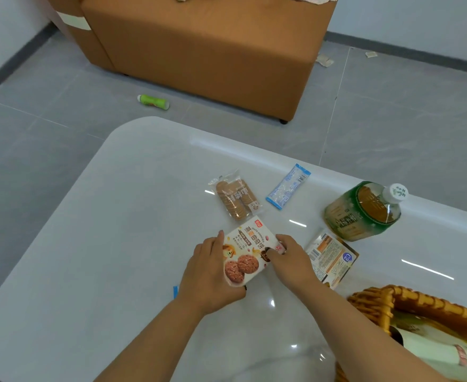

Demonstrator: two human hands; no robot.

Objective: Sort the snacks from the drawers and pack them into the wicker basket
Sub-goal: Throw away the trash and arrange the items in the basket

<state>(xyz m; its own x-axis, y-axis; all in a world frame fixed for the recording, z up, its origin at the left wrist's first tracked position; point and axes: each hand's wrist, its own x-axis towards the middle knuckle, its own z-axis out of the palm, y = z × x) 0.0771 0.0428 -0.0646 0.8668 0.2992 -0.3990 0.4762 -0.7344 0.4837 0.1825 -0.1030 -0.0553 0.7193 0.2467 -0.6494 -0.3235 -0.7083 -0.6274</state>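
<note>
A white oat-cookie box (247,252) is held over the white table (116,230) by both hands. My left hand (211,274) grips its left and lower edge; my right hand (290,257) pinches its right end. Beyond it lie a clear biscuit pack (236,198) and a blue-and-white sachet (288,186). To the right lies an orange-and-white packet (330,257), partly behind my right wrist. A green tea bottle (364,210) lies on its side at the right. The wicker basket (419,301) sits at the lower right and holds a pale package (441,351).
A brown sofa (213,51) stands on the grey tile floor beyond the table. A green tube (153,102) lies on the floor near it, and paper scraps (324,61) lie to the sofa's right. A small blue thing (175,291) shows under my left wrist.
</note>
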